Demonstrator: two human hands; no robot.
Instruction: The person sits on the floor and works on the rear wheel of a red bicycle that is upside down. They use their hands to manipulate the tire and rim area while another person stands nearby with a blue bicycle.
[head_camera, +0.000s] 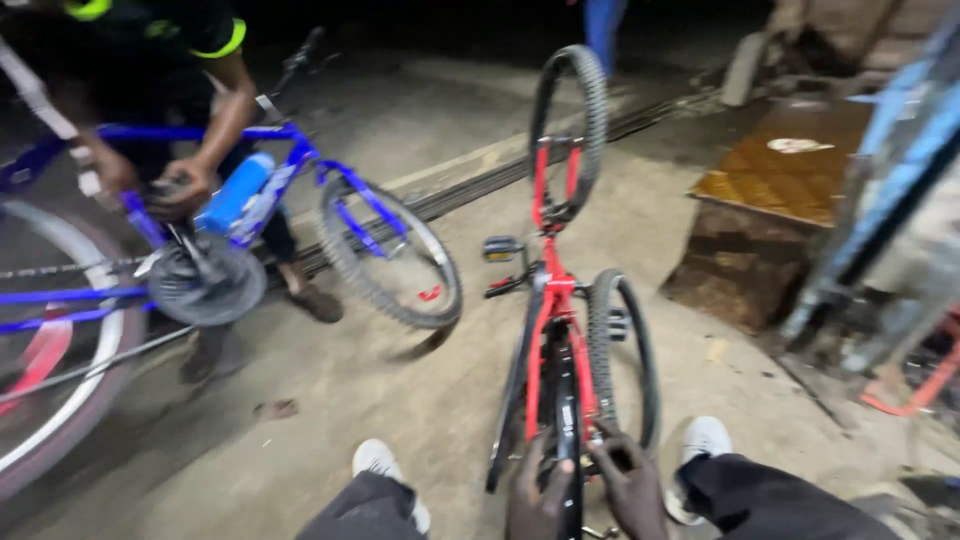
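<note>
Both hands, left hand and right hand, closed around the frame of the upturned red bicycle on the concrete floor, between white shoes.

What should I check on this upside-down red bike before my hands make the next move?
1. Left hand on the red bike frame: ok.
2. Right hand on the frame beside it: ok.
3. Fingers clear of the rear wheel: cannot tell, they sit close.
4. Front wheel off the ground: ok.
5. Pedal free of obstruction: ok.
6. Space from the co-worker's blue bike: ok, apart.
</note>
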